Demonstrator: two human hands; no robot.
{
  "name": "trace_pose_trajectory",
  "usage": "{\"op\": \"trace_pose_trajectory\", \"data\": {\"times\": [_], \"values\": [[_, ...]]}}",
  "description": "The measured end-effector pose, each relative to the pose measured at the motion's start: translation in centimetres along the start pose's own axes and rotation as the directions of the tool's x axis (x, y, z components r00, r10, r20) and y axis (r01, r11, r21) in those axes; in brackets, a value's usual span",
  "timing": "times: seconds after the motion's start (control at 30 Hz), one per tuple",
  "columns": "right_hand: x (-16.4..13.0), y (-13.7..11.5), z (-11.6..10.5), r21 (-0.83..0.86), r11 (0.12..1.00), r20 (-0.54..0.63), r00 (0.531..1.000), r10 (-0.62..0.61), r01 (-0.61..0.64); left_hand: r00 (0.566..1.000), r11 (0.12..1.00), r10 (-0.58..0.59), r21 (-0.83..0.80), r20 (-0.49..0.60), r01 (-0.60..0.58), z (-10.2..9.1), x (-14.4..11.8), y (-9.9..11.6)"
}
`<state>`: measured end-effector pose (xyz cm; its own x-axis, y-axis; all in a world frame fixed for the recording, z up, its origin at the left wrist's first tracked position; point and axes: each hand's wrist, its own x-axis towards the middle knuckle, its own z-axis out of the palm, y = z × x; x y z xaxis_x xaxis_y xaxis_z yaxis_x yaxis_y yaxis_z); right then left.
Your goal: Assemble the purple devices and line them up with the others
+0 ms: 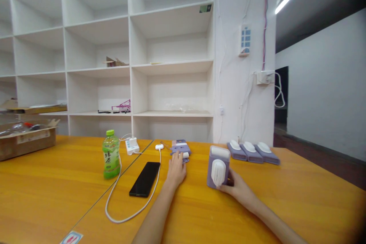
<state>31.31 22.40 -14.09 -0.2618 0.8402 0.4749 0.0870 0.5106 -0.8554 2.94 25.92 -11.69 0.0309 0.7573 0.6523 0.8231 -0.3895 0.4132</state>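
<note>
My right hand grips a purple box-shaped device by its lower right side. The device stands upright and has a white top and a white ribbed oval part on its front. Over to the left, my left hand reaches out with its fingers stretched toward a small group of purple and white parts. Its fingertips are at the nearest parts, beside a white piece; whether they pinch anything is not clear. Behind the right hand, three purple pieces with white oval tops lie side by side.
A black phone lies left of my left arm, with a white cable looping round it. Farther left stand a green drink bottle, a power strip and a cardboard box. White shelves rise behind the table.
</note>
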Motion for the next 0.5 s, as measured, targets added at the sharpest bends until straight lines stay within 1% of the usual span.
{"op": "trace_pose_trajectory", "data": {"times": [0.07, 0.13, 0.27, 0.33, 0.4, 0.5], "values": [[0.1, -0.1, -0.2, 0.008, 1.000, 0.007, 1.000, 0.004, -0.004, 1.000, 0.999, 0.000, 0.041, 0.026, -0.001, 0.3, 0.3, 0.0], [0.2, -0.5, -0.6, 0.030, 0.999, 0.046, 0.999, 0.014, -0.015, 0.999, 0.997, 0.009, 0.071, 0.045, -0.012, 0.2, 0.2, 0.0], [0.2, -1.4, -2.2, 0.076, 0.992, 0.206, 0.975, 0.080, -0.098, 0.999, 0.992, 0.020, 0.124, 0.038, -0.024, -0.6, -0.5, 0.5], [0.1, -1.7, -2.8, 0.094, 0.988, 0.248, 0.964, 0.097, -0.123, 1.000, 0.989, 0.005, 0.145, 0.026, -0.009, -0.9, -0.8, 0.9], [0.1, -1.6, -3.1, 0.114, 0.986, 0.253, 0.964, 0.088, -0.120, 0.999, 0.988, -0.011, 0.155, 0.034, 0.006, -0.9, -1.0, 1.1], [0.0, -1.2, -2.8, 0.122, 0.987, 0.215, 0.974, 0.073, -0.101, 0.995, 0.990, -0.016, 0.141, 0.098, 0.002, -0.8, -1.0, 1.3]]}}
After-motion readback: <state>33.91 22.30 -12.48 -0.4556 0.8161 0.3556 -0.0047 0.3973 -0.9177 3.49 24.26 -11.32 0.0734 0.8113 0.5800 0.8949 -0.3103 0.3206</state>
